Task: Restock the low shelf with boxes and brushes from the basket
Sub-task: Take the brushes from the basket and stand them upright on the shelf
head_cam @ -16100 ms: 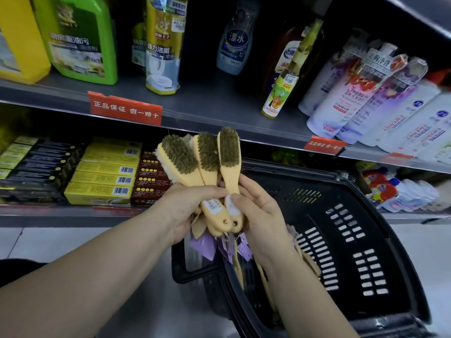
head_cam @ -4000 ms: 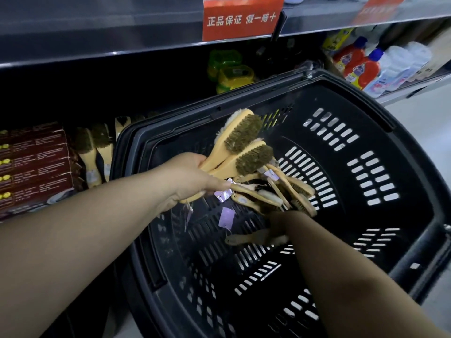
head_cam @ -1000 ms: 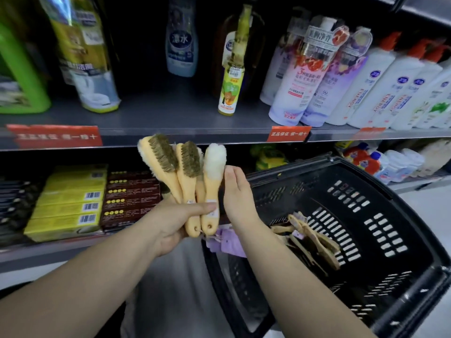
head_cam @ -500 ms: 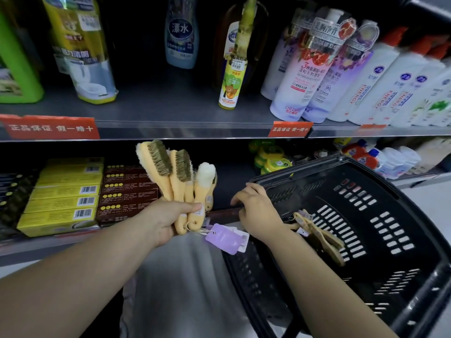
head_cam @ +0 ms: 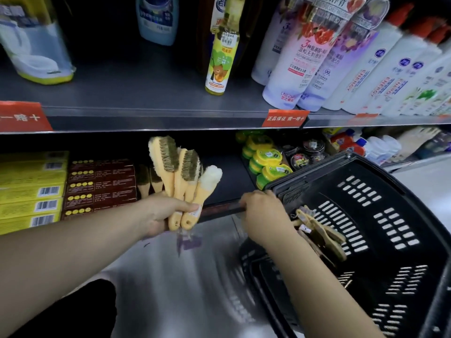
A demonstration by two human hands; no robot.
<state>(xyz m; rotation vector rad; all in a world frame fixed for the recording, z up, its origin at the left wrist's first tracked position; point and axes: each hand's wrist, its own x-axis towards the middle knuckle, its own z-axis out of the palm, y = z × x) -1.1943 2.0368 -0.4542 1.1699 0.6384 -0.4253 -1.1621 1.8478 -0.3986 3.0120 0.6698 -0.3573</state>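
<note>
Moved in nearer to the low shelf (head_cam: 227,189) since half a second ago, with the left hand (head_cam: 168,212) and its bunch of brushes (head_cam: 189,167) now right in front of the dark gap. On the far left of that shelf, stacks of yellow boxes (head_cam: 31,189), then dark red boxes (head_cam: 102,184) just beside them. Next, two standing brushes (head_cam: 149,179) on the shelf, heads up, close to the red ones. Left hand wrapped tight round the handles of the bunch, heads up: two with brown bristles, one with white fluff. Purple tag (head_cam: 189,241) hanging blurry under the fist. Further right, right hand (head_cam: 262,212) curled over the near corner of the black basket (head_cam: 390,184), gripping its rim. More brushes in a heap (head_cam: 322,236) inside the basket, just beside that wrist. Behind the basket, round green tins (head_cam: 266,164) on the same shelf.
</note>
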